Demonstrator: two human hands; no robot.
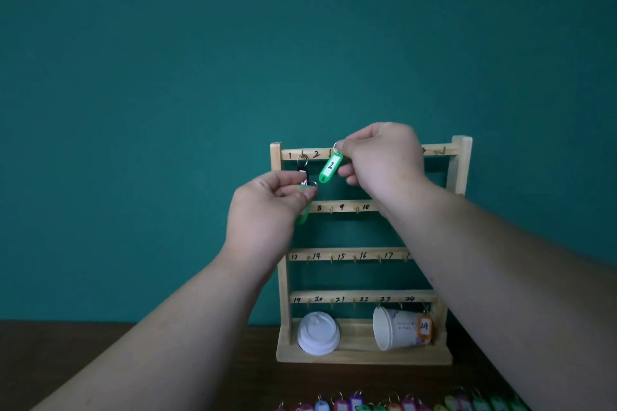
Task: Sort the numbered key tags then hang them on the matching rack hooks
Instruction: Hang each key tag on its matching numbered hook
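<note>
The right hand [380, 160] pinches the metal ring of a green key tag marked 2 [330, 167] between thumb and forefinger, holding it up against the top rail of the wooden key rack [462, 157], just right of the written 2; the tag hangs tilted below the fingers. The left hand [267, 207], lower and to the left, pinches a second green key tag [303, 214] in front of the second rail; its number is hidden. A black key tag [303, 170] hangs from hook 1, just above the left fingertips. An orange key tag marked 24 [424, 327] hangs at the right end of the bottom rail. On the rack's base a paper cup [394, 329] lies on its side and a white cup lid [317, 332] leans. A row of coloured key tags [400, 405] lies on the dark surface [50, 344] at the near edge.
</note>
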